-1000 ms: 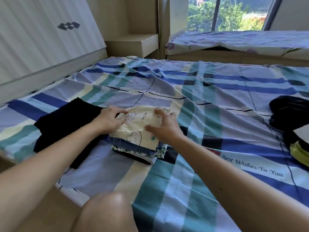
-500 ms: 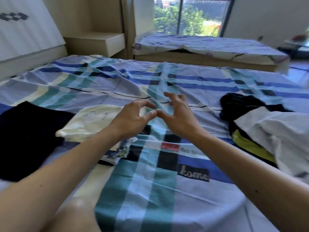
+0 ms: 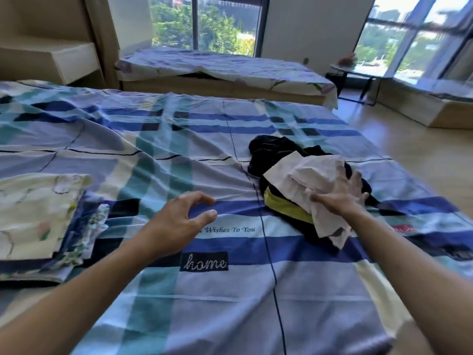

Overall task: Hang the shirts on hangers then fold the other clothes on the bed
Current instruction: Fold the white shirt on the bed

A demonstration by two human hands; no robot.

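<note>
Right hand is resting spread fingers on the pale garment lying under its palm; left hand is hovering loosely curled, holding nothing. Lifting now is risking dragging the black clothes beneath along.

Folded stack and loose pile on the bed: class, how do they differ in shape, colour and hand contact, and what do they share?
The stack is flat and squared; the pile is crumpled. The stack's top is cream; the pile mixes black, yellow and pale cloth. No hand touches the stack; the right hand touches the pile. Both lie on the bed.
</note>
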